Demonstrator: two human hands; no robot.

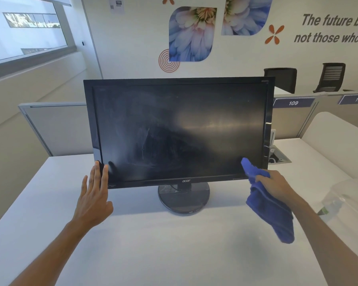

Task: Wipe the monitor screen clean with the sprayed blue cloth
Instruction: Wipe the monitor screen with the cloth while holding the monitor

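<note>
A black monitor (178, 131) stands on a round base in the middle of the white desk (153, 244), its dark screen smeared and streaked. My left hand (93, 195) is at the monitor's lower left corner, fingers spread and fingertips against the bezel. My right hand (277, 186) grips a blue cloth (271, 209) at the lower right corner of the screen. The cloth's top end touches the glass while the rest hangs below my hand.
A clear spray bottle (343, 201) lies at the desk's right edge. Grey partition panels (56, 129) rise behind the monitor. A cable port (279, 157) sits behind its right side. Two black chairs (281, 79) stand at the far desks.
</note>
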